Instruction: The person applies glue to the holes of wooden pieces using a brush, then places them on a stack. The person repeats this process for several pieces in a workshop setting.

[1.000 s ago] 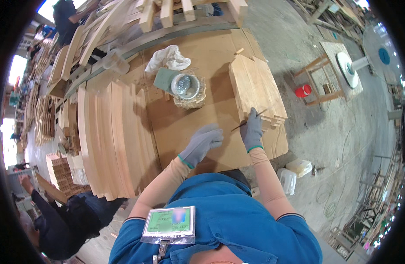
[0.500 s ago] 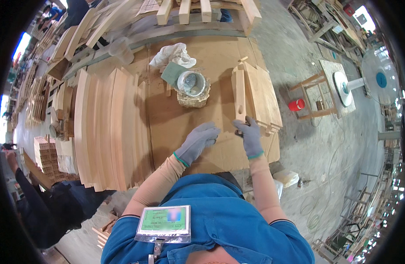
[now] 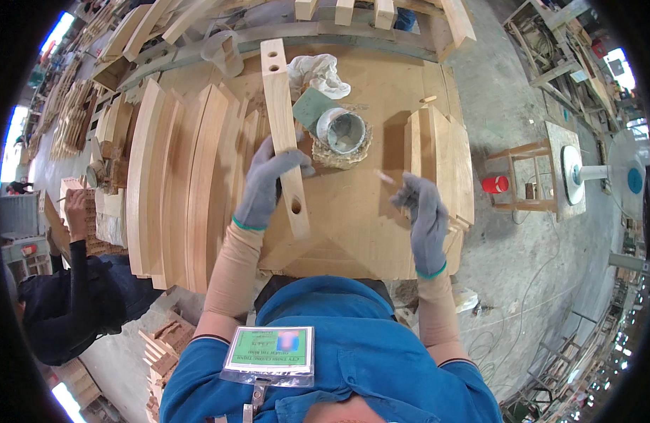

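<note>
My gloved left hand (image 3: 267,183) is closed around a pale wooden bar (image 3: 282,120), held tilted above the cardboard-covered table. Two holes show near the bar's far end and one near its close end. To the right, my gloved right hand (image 3: 425,218) pinches a thin pale stick (image 3: 385,177), too blurred to name exactly. Between the hands and farther off, a round tub (image 3: 342,132) with whitish contents stands on a crusted, lumpy block (image 3: 347,162). Against the tub leans a flat green piece (image 3: 311,111), and behind it lies crumpled white cloth or plastic (image 3: 327,75).
Long wooden pieces (image 3: 198,183) are lined up on the left side; more wooden pieces (image 3: 441,155) lie at the right edge. A clear plastic jug (image 3: 225,53) stands at the back left. Rightward are a fan (image 3: 572,173) and a red bucket (image 3: 495,185). A co-worker (image 3: 78,296) is at far left.
The wooden bar has come off the right-hand pile and is now raised in my left hand, farther left. My right hand has let go of it and holds the thin stick. The view has shifted.
</note>
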### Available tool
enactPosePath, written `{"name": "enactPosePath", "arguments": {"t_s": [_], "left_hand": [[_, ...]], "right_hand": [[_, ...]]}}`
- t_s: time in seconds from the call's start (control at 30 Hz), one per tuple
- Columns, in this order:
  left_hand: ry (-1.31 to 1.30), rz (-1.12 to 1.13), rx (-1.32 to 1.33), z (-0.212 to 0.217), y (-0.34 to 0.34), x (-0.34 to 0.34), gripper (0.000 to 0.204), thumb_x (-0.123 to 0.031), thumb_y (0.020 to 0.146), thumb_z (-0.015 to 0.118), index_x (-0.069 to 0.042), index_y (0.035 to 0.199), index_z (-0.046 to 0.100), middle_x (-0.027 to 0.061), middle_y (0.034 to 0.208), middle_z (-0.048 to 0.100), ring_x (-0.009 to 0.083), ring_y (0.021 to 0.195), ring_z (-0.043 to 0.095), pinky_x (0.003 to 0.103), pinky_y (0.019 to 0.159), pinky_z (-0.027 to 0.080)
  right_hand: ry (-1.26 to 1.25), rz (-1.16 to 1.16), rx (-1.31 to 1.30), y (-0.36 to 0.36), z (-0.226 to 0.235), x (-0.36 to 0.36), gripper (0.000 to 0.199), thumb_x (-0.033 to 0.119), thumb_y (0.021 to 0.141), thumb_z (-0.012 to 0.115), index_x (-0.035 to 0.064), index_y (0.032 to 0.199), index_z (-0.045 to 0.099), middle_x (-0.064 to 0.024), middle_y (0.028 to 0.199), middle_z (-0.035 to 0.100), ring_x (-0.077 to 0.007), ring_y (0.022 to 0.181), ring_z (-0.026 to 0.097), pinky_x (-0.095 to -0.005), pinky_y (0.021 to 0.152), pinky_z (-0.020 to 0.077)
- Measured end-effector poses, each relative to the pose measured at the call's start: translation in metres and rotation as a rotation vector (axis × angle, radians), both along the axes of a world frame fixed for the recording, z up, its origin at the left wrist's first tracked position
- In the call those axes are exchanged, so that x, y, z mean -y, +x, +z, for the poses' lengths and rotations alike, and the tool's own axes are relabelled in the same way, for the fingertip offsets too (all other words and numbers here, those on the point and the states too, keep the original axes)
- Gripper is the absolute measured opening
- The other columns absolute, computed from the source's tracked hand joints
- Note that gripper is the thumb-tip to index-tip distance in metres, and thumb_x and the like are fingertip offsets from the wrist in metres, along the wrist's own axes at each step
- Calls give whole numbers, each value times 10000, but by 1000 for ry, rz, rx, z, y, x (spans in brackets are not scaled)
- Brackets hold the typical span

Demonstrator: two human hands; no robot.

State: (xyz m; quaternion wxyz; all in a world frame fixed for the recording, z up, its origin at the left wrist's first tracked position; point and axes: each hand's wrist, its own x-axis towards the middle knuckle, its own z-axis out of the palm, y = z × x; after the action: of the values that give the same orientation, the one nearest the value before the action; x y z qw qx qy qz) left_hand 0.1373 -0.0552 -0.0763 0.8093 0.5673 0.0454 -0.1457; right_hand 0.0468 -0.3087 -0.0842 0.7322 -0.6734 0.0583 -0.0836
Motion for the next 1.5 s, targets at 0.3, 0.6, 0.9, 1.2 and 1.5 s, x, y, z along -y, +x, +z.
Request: {"name": "enactPosePath", "arguments": {"t_s": [0.3,0.6,0.9,1.2,1.5], "left_hand": [[116,-177,-66,-34,56,11,582,-222,695,714,32,1186,532,61,976,583,129,850,557,255,774,457],[450,-5,-12,-42,51,35,573,-244,708,713,54,1168,544,90,1030,605,135,906,566,267,819,455],[456,-17,-19,-38,55,36,555,-168,730,706,42,1213,528,86,1061,615,137,930,570,271,838,454],[441,-37,-37,-37,55,34,571,-170,722,706,47,1215,516,79,1044,607,135,919,566,270,836,452],[193,84,55,3,29,0,657,-160,712,667,40,1296,441,107,1104,569,181,871,623,313,738,539]], "right_hand": [[-99,-84,39,96,-50,-27,57,4,844,650,2,868,598,-42,789,631,-95,702,587,-240,651,489],[-425,-170,100,66,-68,-50,104,16,799,693,22,848,601,-101,846,659,-159,746,630,-290,660,501],[-183,-97,81,53,-50,-36,93,-72,829,634,-22,903,608,-115,933,652,-155,869,626,-264,792,514],[139,-109,-87,56,-57,-50,119,-70,850,607,-30,962,604,-117,962,653,-155,873,636,-261,812,520],[497,-157,-119,58,-15,-21,72,11,902,569,-26,964,566,-147,939,639,-203,832,656,-329,766,579]]}}
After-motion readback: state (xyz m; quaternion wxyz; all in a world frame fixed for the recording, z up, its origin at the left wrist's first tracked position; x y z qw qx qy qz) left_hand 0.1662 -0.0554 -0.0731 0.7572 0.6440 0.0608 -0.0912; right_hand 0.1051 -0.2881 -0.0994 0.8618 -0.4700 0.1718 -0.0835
